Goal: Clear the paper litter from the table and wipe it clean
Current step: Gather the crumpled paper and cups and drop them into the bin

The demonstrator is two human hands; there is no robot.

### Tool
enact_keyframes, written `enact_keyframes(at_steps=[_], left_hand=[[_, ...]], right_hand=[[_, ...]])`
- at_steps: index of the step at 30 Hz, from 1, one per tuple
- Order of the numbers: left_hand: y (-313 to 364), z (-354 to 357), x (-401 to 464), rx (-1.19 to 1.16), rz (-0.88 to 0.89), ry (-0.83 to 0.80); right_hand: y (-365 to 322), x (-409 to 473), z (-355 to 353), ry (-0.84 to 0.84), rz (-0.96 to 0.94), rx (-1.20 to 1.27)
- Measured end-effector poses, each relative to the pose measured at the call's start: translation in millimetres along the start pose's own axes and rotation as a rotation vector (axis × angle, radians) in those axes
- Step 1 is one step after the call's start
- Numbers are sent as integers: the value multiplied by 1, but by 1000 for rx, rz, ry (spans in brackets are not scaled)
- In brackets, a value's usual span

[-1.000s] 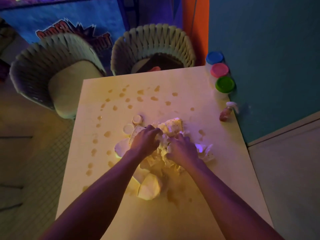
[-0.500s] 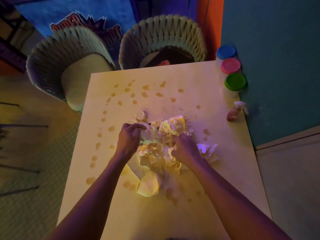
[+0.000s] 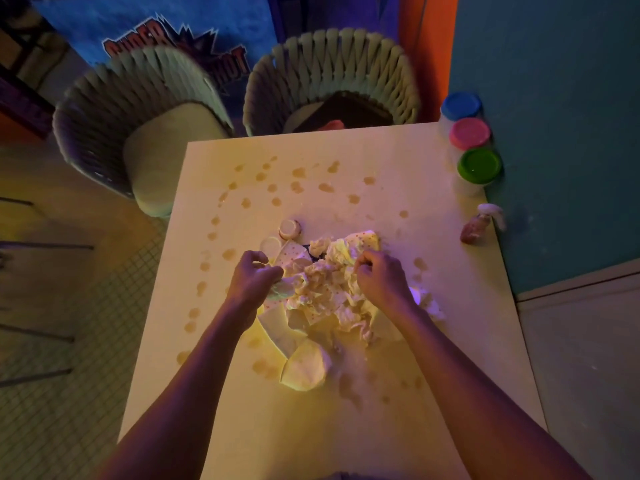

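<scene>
The table (image 3: 242, 427) in front of you is pale and covered with many brownish spots. In its middle lies the heap of paper litter (image 3: 329, 292), crumpled napkins and plates together. Your left hand (image 3: 254, 280) grasps the left edge of the heap with curled fingers. Your right hand (image 3: 381, 278) pinches crumpled paper on the right side. Two small cups (image 3: 289, 229) stand just behind the heap. Near the wall stand three jars (image 3: 479, 166) and a small spray bottle (image 3: 476, 228).
</scene>
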State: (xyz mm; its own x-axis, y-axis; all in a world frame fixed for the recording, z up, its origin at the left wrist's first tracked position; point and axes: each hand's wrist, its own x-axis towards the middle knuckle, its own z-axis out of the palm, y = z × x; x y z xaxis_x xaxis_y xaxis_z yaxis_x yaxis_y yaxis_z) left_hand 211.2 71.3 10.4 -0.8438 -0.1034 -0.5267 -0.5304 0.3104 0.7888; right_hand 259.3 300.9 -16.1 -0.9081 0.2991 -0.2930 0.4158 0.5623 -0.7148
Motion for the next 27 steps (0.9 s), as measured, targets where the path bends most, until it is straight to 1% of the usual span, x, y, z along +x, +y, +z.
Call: enact_keyframes(at_steps=[3, 5, 7, 9, 12, 13, 17, 19, 21, 23, 27], left_hand=[[3, -3, -3, -37, -24, -33], [3, -5, -1, -5, -9, -52], [1, -5, 3, 31, 11, -81], [2, -1, 6, 166, 45, -73], [6, 12, 9, 474, 121, -14], [6, 17, 10, 558, 122, -17], [-6, 32, 17, 835, 78, -152], [-12, 36, 18, 935, 119, -140], [-15, 38, 20, 971, 191, -75], [-14, 38, 22, 991, 235, -46], [-11, 35, 27, 984, 242, -28]], right_hand=[[-9, 4, 0, -2, 59, -11], [-17, 7, 0, -13, 93, -59], [-24, 10, 4, -16, 86, -133], [-25, 13, 10, -38, 43, -202], [-24, 19, 20, -86, -18, -375], [-23, 21, 22, -100, -23, -437], [-19, 28, 33, -174, 2, -551], [-17, 30, 36, -174, 6, -574], [-13, 32, 38, -180, -2, -588], [-9, 34, 38, -195, -4, -586], [-2, 36, 37, -195, 1, -570]])
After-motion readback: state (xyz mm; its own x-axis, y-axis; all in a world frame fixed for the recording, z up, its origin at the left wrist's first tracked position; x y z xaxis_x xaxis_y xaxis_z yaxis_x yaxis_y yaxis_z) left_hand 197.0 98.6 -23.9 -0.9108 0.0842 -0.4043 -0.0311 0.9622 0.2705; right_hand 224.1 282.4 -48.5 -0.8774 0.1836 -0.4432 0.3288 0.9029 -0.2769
